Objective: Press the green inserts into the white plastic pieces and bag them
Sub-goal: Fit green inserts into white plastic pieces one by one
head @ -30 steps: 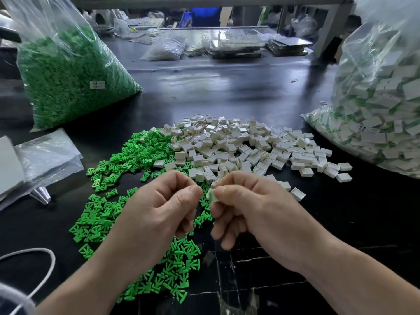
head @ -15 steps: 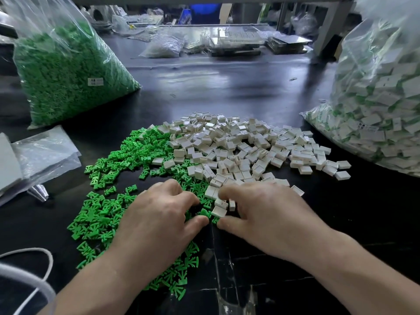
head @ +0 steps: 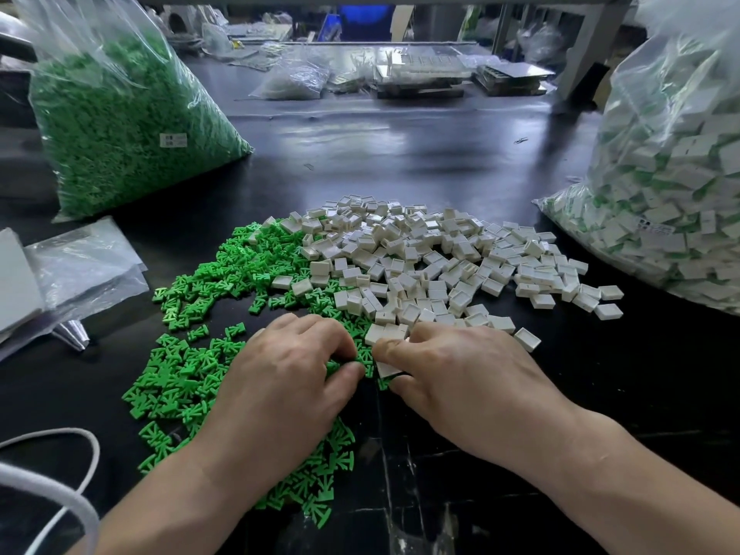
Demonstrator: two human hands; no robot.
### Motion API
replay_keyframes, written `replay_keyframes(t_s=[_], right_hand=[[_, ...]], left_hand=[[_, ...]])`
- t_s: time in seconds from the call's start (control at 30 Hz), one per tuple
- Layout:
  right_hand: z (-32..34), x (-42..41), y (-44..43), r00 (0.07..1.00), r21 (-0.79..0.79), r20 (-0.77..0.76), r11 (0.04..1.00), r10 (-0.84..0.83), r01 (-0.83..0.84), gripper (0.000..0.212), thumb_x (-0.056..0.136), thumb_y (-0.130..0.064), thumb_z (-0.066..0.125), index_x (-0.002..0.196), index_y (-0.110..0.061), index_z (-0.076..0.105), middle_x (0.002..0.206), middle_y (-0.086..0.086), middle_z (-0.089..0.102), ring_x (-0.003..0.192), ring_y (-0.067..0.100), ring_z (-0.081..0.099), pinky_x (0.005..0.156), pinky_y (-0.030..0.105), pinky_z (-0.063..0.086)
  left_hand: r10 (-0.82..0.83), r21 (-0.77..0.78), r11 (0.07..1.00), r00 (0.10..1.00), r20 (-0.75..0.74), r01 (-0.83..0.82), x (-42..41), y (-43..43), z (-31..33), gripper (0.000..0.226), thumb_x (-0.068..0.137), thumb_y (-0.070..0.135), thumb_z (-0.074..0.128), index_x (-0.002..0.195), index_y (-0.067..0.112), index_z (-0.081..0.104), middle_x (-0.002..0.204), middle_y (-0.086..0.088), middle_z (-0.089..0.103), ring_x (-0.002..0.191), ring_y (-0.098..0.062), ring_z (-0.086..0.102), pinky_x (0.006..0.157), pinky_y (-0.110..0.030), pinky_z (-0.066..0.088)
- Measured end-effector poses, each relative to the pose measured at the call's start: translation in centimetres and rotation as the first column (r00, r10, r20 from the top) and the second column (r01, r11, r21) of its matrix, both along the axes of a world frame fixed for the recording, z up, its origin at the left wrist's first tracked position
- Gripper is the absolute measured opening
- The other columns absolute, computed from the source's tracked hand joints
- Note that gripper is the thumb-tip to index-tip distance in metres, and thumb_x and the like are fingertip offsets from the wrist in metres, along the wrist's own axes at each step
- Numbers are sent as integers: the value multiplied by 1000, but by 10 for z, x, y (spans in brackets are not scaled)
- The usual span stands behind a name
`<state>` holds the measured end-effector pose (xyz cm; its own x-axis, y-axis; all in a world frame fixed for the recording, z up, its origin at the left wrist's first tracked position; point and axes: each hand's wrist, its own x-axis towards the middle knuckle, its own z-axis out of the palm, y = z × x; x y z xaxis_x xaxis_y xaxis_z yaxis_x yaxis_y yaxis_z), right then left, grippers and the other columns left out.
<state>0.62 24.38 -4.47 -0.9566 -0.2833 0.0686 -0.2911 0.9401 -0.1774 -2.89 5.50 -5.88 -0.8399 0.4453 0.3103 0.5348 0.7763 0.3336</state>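
White piece (head: 387, 369) inside right grip (head: 460, 378)

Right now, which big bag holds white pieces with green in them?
The bag at the right edge: white pieces showing green; the left bag holds only green inserts.

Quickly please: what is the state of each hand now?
Left hand: curled over the green inserts; a grip cannot be told.
Right hand: pinches a white plastic piece.
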Motion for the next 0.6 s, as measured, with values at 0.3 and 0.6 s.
replay_keyframes(t_s=[0.3,0.6], right_hand=[[-1,1,-3,999,59,36,998,-6,4,35,100,-56,42,123,-33,53,105,-8,51,84,19,52,67,32,35],[-1,2,-6,995,-6,27,996,-92,93,31,101,-56,37,112,-31,53,102,-11,55,90,17,57,73,33,42]], left_hand=[[1,136,991,1000,17,-4,5,-2,6,5,88,38,62,85,35,59,73,26,53,81,3,51,65,-12,35],[-31,155,988,998,59,22,5,-1,7,12,84,45,55,87,36,61,72,23,56,81,0,54,61,-14,39]])
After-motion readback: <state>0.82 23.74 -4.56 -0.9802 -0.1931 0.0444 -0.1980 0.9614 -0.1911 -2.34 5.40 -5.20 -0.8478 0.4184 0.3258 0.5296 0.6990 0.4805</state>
